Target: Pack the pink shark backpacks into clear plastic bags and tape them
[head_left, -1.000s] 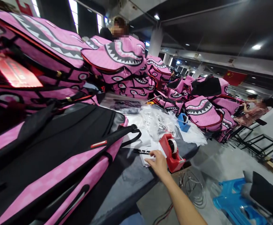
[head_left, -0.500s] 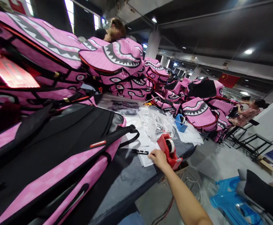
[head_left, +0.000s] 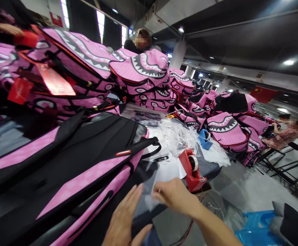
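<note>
The head view shows the right hand left of and nearer the camera than the red tape dispenser, its curled fingertips seemingly pinching a blurred translucent piece; whether that is tape or plastic film, I cannot tell. The left hand, farther left of the dispenser, is spread, thumb well away from the fingers, with no grip visible. The step in hand looks like handling the piece between both hands; so flimsy a thing probably calls for a light finger-and-thumb hold along its free edge. The pink-and-black backpack lies back panel up, left of the dispenser, and white paper lies just beside the dispenser's left side.
</note>
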`<state>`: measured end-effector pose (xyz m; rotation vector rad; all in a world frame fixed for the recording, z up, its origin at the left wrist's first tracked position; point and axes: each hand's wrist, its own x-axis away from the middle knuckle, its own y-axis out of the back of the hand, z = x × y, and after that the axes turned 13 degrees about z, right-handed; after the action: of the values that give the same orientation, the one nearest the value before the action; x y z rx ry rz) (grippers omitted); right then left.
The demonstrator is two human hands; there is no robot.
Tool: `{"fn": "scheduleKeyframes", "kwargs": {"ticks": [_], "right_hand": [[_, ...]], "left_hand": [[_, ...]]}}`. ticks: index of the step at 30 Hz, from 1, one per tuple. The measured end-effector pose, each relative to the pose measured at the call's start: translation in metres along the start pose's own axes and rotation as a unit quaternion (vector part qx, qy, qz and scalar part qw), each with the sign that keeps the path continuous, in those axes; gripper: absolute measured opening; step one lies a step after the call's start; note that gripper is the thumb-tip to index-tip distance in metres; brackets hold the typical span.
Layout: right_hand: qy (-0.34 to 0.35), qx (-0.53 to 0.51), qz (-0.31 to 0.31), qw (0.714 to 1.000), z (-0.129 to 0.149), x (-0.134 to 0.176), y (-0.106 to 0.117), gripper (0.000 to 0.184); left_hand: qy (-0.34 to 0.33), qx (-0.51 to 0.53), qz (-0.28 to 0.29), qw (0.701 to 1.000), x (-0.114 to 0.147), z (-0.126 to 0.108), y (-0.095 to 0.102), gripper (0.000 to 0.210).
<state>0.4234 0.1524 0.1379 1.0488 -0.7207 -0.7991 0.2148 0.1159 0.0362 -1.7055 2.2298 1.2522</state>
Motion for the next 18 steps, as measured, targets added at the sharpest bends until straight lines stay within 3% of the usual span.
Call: {"fn": "scheduleKeyframes", "kwargs": {"ticks": [2,3,5,7,8,10,14,18], "right_hand": [[0.055,-0.123,0.073,0.988,0.022,0.008,0.004,0.018],[0.051,-0.181,0.094,0.978,0.026,0.01,0.007,0.021],[0.009,-0.285,0.114,0.952,0.021,0.014,0.01,0.041],[-0.013,-0.381,0.149,0.912,0.009,0.015,0.007,0.062],[-0.006,-0.422,0.169,0.891,0.005,0.015,0.002,0.068],[0.026,-0.459,0.183,0.869,0.003,0.013,-0.012,0.073],[0.054,-0.438,0.074,0.894,0.027,-0.003,-0.047,0.062],[0.043,-0.483,0.016,0.874,0.048,-0.024,-0.071,0.05]], "left_hand": [[0.053,0.141,0.055,0.987,-0.008,-0.01,-0.012,0.054],[0.096,0.229,0.097,0.964,-0.007,-0.014,-0.015,0.045],[0.189,0.393,0.157,0.886,0.001,-0.018,-0.016,0.043],[0.265,0.49,0.129,0.82,0.015,-0.02,-0.01,0.046],[0.289,0.514,0.094,0.802,0.021,-0.02,-0.006,0.047],[0.314,0.531,0.042,0.786,0.032,-0.02,0.0,0.046],[0.312,0.522,0.021,0.794,0.04,-0.017,-0.002,0.054],[0.299,0.531,-0.018,0.792,0.048,-0.021,-0.007,0.059]]}}
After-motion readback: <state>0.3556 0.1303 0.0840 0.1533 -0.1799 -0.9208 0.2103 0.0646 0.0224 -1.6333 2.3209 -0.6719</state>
